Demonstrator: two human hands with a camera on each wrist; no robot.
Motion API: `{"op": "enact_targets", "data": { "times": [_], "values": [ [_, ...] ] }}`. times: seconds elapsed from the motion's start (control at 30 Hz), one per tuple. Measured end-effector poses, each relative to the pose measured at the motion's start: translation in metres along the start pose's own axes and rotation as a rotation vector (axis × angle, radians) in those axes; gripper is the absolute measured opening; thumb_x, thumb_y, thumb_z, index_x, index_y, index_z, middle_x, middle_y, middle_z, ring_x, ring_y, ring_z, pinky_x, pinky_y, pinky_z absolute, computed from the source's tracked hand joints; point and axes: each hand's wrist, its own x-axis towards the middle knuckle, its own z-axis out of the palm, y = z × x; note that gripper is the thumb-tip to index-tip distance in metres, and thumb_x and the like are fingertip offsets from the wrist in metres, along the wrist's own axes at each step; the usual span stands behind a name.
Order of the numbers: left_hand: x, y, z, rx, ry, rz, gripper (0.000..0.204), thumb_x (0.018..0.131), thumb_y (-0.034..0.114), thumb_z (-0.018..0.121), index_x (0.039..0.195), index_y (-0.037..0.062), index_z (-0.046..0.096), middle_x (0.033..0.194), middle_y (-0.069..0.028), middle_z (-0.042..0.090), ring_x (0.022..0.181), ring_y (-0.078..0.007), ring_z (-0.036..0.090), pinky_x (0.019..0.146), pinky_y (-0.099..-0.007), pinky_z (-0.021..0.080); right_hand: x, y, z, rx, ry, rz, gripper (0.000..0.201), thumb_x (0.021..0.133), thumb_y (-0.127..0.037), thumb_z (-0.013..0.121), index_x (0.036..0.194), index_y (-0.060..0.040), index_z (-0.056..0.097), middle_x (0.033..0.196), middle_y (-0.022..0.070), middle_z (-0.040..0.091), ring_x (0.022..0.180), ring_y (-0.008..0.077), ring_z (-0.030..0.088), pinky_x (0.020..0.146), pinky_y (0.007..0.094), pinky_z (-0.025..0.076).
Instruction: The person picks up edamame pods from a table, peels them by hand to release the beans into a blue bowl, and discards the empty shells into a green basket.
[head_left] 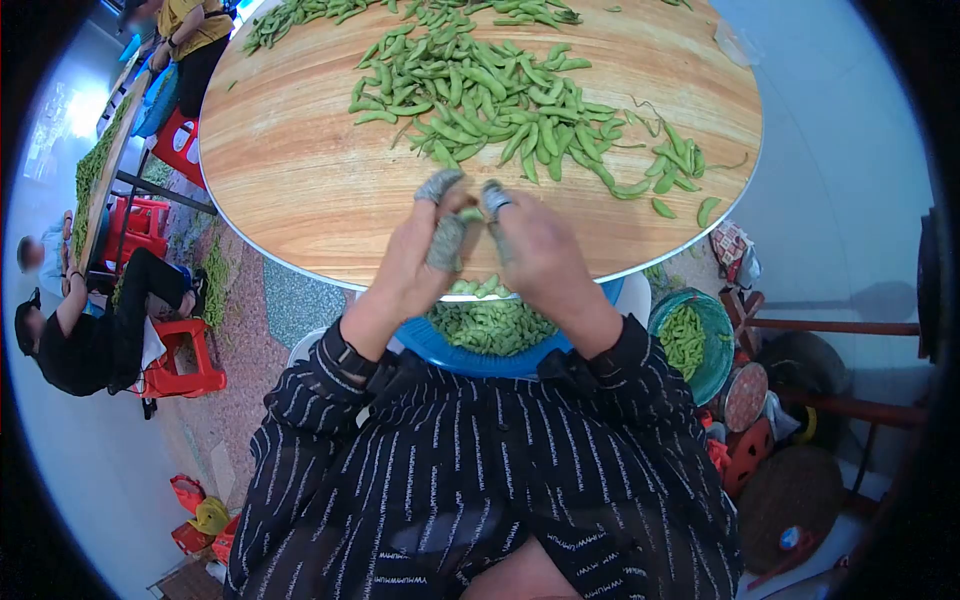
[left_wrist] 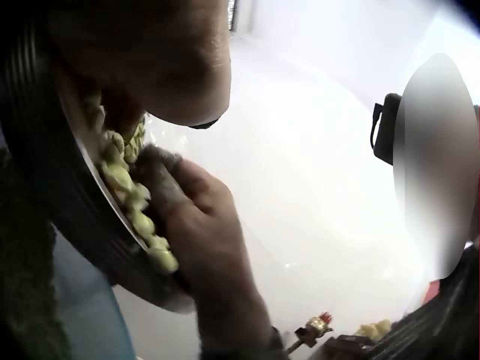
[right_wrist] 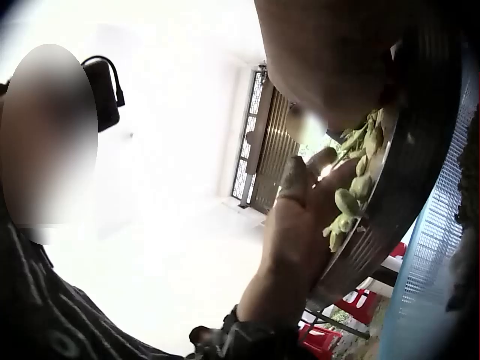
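Note:
Grey wraps cover the thumb and forefinger of both hands at the near table edge. My left hand (head_left: 410,250) pinches a green soybean pod (head_left: 470,214) between its wrapped fingers. Close against it, my right hand (head_left: 545,250) has curled fingers at the pod's other end. Shelled pale green soybeans (head_left: 480,288) lie along the table rim below the hands, and both wrist views show them too. Beneath the edge, a blue basin (head_left: 425,345) contains many shelled beans (head_left: 490,325). Beyond the hands spreads a heap of unshelled pods (head_left: 490,90).
The round wooden table (head_left: 290,150) has more pods at its far side. A green basket (head_left: 722,345) with pods stands at the right, near stools and a wooden frame. At the left, a seated person (head_left: 80,340) and red stools (head_left: 185,360) are beside another pod-covered table.

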Motion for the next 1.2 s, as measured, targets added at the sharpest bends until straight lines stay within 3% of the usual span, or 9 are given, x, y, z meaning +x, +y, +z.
{"op": "enact_targets", "data": {
  "times": [0.1,0.17,0.37,0.47,0.57,0.67,0.93,1.07,1.2],
  "values": [
    [-0.019,0.015,0.004,-0.015,-0.040,-0.003,0.046,0.087,0.021,0.042,0.125,0.0002,0.027,0.106,-0.0175,0.053,0.090,-0.0308,0.055,0.078,-0.0333,0.042,0.002,-0.014,-0.002,0.117,-0.197,0.079,0.025,0.068,0.000,0.050,0.092,0.0040,0.050,0.075,0.0163,0.050,0.072,0.0331,0.050,0.060,0.0389,0.041],
    [-0.032,0.023,0.003,-0.308,-0.040,-0.256,0.047,0.088,0.023,0.040,0.126,-0.0002,0.024,0.103,-0.0147,0.054,0.088,-0.0249,0.055,0.077,-0.0322,0.042,-0.004,-0.022,-0.009,0.130,-0.189,0.077,0.026,0.067,0.001,0.051,0.092,0.0028,0.050,0.074,0.0151,0.049,0.072,0.0331,0.050,0.060,0.0394,0.041],
    [-0.048,0.022,0.001,-0.372,-0.091,-0.014,0.040,0.087,0.021,0.045,0.120,-0.0001,0.036,0.092,-0.0112,0.057,0.083,-0.0216,0.055,0.079,-0.0330,0.041,-0.025,-0.036,-0.037,0.256,-0.428,0.129,0.028,0.064,0.001,0.057,0.091,0.0003,0.051,0.080,0.0162,0.053,0.074,0.0355,0.053,0.062,0.0389,0.043],
    [-0.030,0.029,-0.005,-0.007,-0.047,-0.030,0.026,0.078,0.023,0.059,0.093,0.0028,0.057,0.078,-0.0124,0.059,0.071,-0.0278,0.058,0.065,-0.0362,0.046,-0.033,-0.033,-0.047,0.326,-0.393,0.086,0.028,0.062,0.002,0.054,0.090,-0.0010,0.052,0.075,0.0145,0.049,0.069,0.0346,0.051,0.059,0.0406,0.041],
    [0.011,0.027,-0.016,0.499,-0.006,-0.103,0.024,0.076,0.022,0.060,0.084,-0.0004,0.057,0.069,-0.0140,0.058,0.066,-0.0264,0.058,0.058,-0.0384,0.046,-0.036,-0.029,-0.054,0.260,-0.484,0.116,0.024,0.063,0.000,0.055,0.087,-0.0008,0.052,0.077,0.0149,0.050,0.069,0.0354,0.051,0.059,0.0402,0.041],
    [0.047,0.019,-0.011,0.797,-0.016,-0.250,0.028,0.073,0.026,0.061,0.078,-0.0005,0.055,0.068,-0.0184,0.057,0.066,-0.0335,0.057,0.057,-0.0420,0.043,-0.029,-0.030,-0.055,0.311,-0.340,0.212,0.020,0.064,0.000,0.055,0.084,0.0001,0.052,0.077,0.0152,0.052,0.070,0.0356,0.051,0.059,0.0393,0.041],
    [0.055,-0.015,-0.023,0.966,-0.002,-0.188,0.029,0.073,0.028,0.060,0.079,0.0002,0.052,0.065,-0.0194,0.058,0.064,-0.0359,0.057,0.057,-0.0439,0.043,-0.021,-0.030,-0.056,0.480,-0.218,0.513,0.022,0.075,-0.004,0.057,0.095,0.0037,0.053,0.082,0.0180,0.056,0.075,0.0322,0.056,0.067,0.0326,0.044],
    [0.054,-0.003,-0.033,0.796,0.075,-0.344,0.029,0.073,0.027,0.060,0.080,0.0001,0.052,0.066,-0.0211,0.057,0.066,-0.0374,0.055,0.060,-0.0453,0.042,-0.022,-0.029,-0.050,0.528,-0.184,0.564,0.021,0.076,-0.003,0.057,0.095,0.0047,0.054,0.085,0.0187,0.057,0.077,0.0305,0.057,0.068,0.0318,0.044],
    [0.058,-0.012,-0.033,0.868,0.052,-0.261,0.023,0.075,0.023,0.056,0.077,0.0008,0.052,0.067,-0.0199,0.058,0.065,-0.0358,0.057,0.057,-0.0441,0.044,-0.024,-0.028,-0.044,0.555,-0.199,0.578,0.021,0.076,-0.004,0.057,0.095,0.0049,0.054,0.085,0.0183,0.057,0.077,0.0285,0.058,0.069,0.0304,0.044]
  ]
}}
